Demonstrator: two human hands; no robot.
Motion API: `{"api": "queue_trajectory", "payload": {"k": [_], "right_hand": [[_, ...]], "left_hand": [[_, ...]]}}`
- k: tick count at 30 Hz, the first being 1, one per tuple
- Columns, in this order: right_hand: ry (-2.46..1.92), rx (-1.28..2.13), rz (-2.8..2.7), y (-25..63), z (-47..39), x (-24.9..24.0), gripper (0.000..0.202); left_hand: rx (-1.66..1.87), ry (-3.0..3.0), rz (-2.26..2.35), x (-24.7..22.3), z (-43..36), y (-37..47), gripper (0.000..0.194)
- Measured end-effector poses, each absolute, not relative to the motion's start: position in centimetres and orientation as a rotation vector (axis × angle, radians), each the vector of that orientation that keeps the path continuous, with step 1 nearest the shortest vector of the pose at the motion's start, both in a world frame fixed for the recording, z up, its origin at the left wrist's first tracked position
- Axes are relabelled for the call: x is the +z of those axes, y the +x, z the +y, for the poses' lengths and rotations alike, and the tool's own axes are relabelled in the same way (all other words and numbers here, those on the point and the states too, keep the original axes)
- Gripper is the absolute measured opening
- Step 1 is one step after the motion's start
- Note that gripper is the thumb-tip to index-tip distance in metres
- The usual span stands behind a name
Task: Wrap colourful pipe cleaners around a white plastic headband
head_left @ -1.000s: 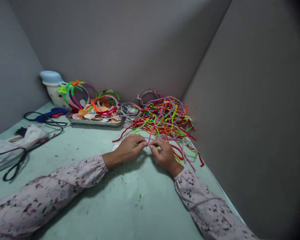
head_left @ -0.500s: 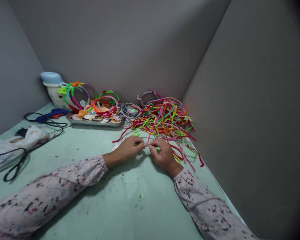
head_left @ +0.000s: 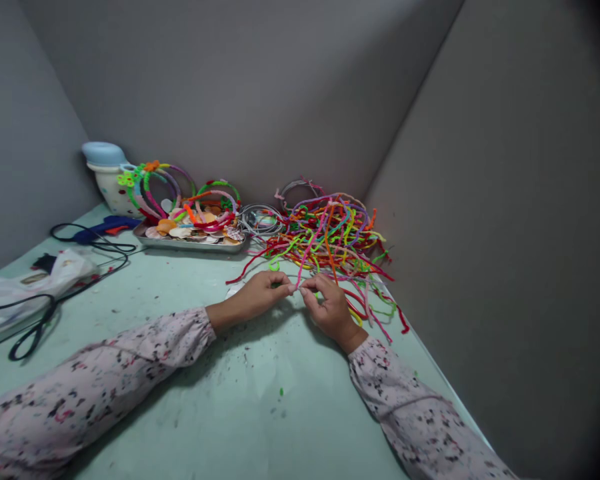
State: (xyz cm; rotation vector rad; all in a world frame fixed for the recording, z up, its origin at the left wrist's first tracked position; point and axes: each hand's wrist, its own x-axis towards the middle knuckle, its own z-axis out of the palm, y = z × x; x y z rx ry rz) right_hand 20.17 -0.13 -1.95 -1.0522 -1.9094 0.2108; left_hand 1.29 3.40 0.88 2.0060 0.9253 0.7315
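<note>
Fingertips obscure the lower end of the fuzzy pink strand (head_left: 306, 257) between the 2 hands, above the counter (head_left: 205, 413); the left hand (head_left: 257, 297) pinches it, but I cannot tell whether the right hand (head_left: 330, 313) grips it too. Behind, bendy, tangled strands (head_left: 350, 230) overlap, while the crumpled plastic bag (head_left: 73, 267) is cut off at left.

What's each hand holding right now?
Left hand: closed, apparently pinching the pink pipe cleaner.
Right hand: closed in a pinch; what it holds can't be told.

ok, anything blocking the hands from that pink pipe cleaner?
Nothing visible: the left hand and right hand are at the near end of the pink pipe cleaner; the tangled pile lies beyond. Exact grip too small to tell.
</note>
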Motion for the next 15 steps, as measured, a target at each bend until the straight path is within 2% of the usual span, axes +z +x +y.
{"api": "queue_trajectory", "payload": {"k": [8,15], "right_hand": [[-0.998,0.129,-1.894,20.18,-0.05,-2.00,0.005],[-0.897,0.003,-1.920,20.09,0.03,-2.12,0.012]], "left_hand": [[0.711,1.938,0.934,0.38,3.73,1.26,0.024],[0.747,1.913,0.952,0.15,3.75,1.38,0.025]]}}
